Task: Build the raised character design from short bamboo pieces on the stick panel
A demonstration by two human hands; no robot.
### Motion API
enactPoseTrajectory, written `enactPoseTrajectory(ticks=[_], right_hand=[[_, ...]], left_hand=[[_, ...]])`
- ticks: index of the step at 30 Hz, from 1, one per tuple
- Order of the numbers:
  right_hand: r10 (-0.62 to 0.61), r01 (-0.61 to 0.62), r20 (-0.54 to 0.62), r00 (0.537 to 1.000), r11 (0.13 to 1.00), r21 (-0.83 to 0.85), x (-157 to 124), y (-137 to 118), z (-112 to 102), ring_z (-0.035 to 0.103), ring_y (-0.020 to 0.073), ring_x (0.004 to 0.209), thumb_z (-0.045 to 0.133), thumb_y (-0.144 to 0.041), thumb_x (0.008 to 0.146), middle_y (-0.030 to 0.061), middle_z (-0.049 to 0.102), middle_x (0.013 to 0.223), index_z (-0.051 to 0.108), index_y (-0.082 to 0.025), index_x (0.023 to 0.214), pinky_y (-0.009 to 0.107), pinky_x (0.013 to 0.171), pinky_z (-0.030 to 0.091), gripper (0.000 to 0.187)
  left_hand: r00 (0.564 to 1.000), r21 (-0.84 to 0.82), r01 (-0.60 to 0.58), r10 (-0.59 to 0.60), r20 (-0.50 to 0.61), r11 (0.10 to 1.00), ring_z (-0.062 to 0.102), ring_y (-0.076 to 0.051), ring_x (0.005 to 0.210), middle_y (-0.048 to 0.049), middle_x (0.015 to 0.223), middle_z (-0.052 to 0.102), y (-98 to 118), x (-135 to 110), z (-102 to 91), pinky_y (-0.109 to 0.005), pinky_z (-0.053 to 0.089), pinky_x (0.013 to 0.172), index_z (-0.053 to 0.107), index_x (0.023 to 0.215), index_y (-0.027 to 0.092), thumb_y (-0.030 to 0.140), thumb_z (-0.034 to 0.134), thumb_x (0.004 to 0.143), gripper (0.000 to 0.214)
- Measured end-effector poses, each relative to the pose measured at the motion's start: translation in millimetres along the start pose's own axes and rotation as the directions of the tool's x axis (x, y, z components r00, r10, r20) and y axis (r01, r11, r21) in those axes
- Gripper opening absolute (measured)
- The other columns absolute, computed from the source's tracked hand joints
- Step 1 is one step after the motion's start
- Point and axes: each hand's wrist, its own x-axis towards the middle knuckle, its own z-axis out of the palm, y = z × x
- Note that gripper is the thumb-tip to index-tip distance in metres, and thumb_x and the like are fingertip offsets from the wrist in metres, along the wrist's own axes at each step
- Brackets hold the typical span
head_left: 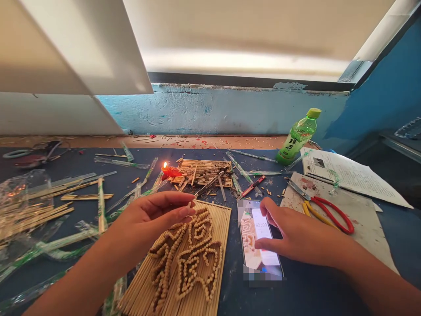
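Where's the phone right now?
In the head view, the phone lies right of centre on the dark tabletop, just right of the stick panel, with the right hand over its right edge.

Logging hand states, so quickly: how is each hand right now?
Left hand: closed in a pinch, apparently on a small, pale wooden stick piece.
Right hand: open, thumb and forefinger spread over a rectangular, lit-screen phone.
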Motion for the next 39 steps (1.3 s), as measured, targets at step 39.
enactPoseTrajectory(ticks=[39], right_hand=[[-0.093,0.133,-0.536,0.839,0.99,0.036,85,20,-56,0.059,0.0194,0.066,0.053,-0.04,0.093,0.0055,0.072,0.08,0.072,-0.019,0.099,0.032,0.06,0.041,0.029]], left_hand=[[0.994,-0.072,-0.099,0.102,0.047,0.992,0.074,-0.016,0.079,-0.0033,0.091,0.082,-11,-4,-0.5,-0.023,0.06,0.073,0.079,0.094,0.024,0.039,0.088,0.076,0.025]])
